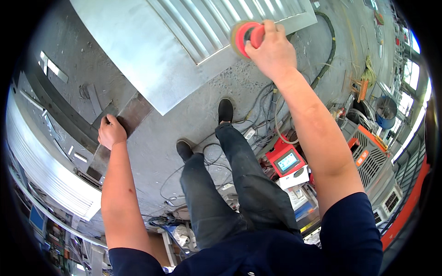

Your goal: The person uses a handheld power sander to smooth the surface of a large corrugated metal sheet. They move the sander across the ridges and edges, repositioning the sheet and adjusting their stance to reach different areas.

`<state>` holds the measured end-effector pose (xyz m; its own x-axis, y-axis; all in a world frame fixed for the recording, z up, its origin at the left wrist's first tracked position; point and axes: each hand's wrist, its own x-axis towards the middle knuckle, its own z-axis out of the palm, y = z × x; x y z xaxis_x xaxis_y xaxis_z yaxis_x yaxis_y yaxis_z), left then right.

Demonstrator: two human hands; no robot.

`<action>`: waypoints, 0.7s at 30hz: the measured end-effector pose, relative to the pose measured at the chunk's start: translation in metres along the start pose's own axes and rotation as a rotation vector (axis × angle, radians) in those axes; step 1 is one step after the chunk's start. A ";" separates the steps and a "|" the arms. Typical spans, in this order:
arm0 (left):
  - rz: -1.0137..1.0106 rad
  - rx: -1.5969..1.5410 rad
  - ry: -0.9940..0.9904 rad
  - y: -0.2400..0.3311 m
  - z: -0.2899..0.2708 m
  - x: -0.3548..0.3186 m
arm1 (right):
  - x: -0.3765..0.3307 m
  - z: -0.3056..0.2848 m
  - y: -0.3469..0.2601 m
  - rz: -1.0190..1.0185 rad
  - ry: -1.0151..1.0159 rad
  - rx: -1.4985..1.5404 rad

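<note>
My right hand [273, 51] grips a red, round-headed disc sander [256, 36] with a brownish pad. The pad sits over the near border of a large silvery metal panel [138, 60] with raised louvre slats; whether it touches the sheet I cannot tell. Off to the left, my left hand [112, 132] is closed on a dark flat steel beam [134, 112], its fingers curled at the top. Something dark shows beside those fingers, too hidden to name.
Cables [264, 106] trail across the floor by my shoes [225, 110]. On the right stand a red machine with a screen [286, 161] and an orange-grey unit [368, 156]. A blue bucket [386, 112] lies beyond; ribbed metal sheets [50, 170] are at left.
</note>
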<state>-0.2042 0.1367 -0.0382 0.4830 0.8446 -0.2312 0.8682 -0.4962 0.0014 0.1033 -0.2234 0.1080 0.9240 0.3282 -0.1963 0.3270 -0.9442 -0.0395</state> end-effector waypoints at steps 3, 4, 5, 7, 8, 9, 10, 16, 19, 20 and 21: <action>-0.013 0.008 0.003 0.004 -0.004 -0.001 | -0.017 0.000 -0.036 -0.050 -0.132 0.021; -0.016 0.013 0.011 0.004 -0.004 -0.001 | -0.030 0.000 -0.061 -0.095 -0.192 0.017; -0.010 0.017 0.015 0.004 -0.003 -0.001 | -0.042 -0.001 -0.084 -0.189 -0.267 0.035; -0.008 0.001 0.005 0.004 -0.003 -0.001 | -0.062 0.000 -0.115 -0.389 -0.363 0.114; -0.012 -0.006 0.003 0.003 -0.001 -0.001 | -0.062 -0.001 -0.117 -0.451 -0.361 0.119; -0.014 -0.012 0.001 0.002 0.000 0.000 | -0.062 -0.002 -0.119 -0.510 -0.358 0.126; -0.025 -0.013 -0.029 0.003 -0.004 -0.002 | -0.058 0.000 -0.111 -0.424 -0.317 0.085; 0.005 -0.099 0.126 -0.014 0.014 -0.001 | 0.029 -0.006 0.040 0.006 -0.057 0.098; 0.567 -0.415 0.130 0.084 -0.040 -0.062 | 0.047 -0.003 0.108 0.168 0.024 0.058; 0.721 -0.430 -0.020 0.116 -0.060 -0.088 | 0.054 -0.006 0.113 0.208 -0.010 0.061; 0.842 -0.285 -0.183 0.147 -0.074 -0.112 | 0.057 -0.007 0.114 0.244 -0.038 0.063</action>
<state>-0.1219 -0.0159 0.0596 0.9661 0.1681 -0.1957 0.2433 -0.8460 0.4745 0.1950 -0.3124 0.0987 0.9656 0.0898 -0.2440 0.0806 -0.9956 -0.0475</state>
